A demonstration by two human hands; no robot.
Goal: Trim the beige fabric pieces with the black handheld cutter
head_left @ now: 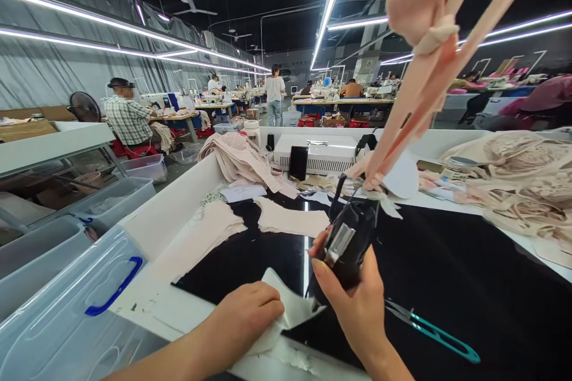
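My right hand (353, 292) is wrapped round a black hand-held tool (357, 238) with a shiny metal plate on its side; its exact kind I cannot make out. Pink fabric strips (411, 95), knotted partway, run upward from the top of the tool. The tool's lower end is over the edge of a pale fabric piece (292, 303) near the front of the black work surface (438, 268). Curled over that same piece, my left hand (250, 315) grips it, with its fingertips partly hidden. Teal thread snips (440, 333) lie right of my right hand.
Pale cut pieces (292, 218) lie beyond my hands, with a fabric pile (241, 161) behind. A phone (298, 163) leans against a white box (322, 152). Fabric heaps (513, 172) fill the right side. Clear bins (75, 303) stand left; people sit at sewing machines farther off.
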